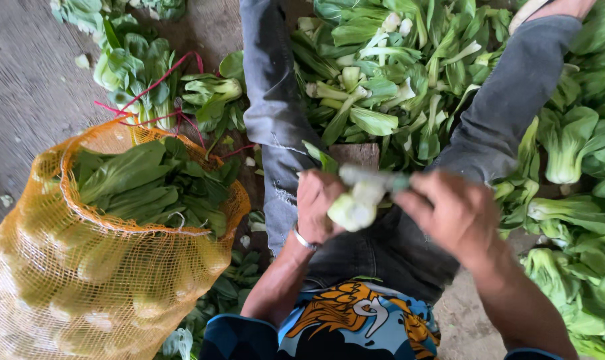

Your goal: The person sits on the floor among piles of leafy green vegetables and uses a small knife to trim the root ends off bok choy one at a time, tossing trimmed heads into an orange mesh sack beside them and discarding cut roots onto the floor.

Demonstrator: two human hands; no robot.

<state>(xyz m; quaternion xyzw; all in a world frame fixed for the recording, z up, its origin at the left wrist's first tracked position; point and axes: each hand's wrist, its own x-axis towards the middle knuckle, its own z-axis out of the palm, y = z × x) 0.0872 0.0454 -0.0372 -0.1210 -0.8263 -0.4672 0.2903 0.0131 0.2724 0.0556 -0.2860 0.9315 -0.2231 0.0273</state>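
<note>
Head view: you've got the bok choy head (356, 200) at centre frame, pale base toward the lower left, leafy end running up and right. Your left hand (318, 203) is clenched around the base, and your right hand (452, 213) holds its upper end, so both grips are on it.

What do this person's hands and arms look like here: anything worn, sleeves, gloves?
Both hands are bare, with no gloves. The left hand has a thin silver bangle at the wrist. The right hand shows no ring, watch or band. Both forearms are uncovered up to the bottom edge of the picture, so no sleeves can be seen.
</note>
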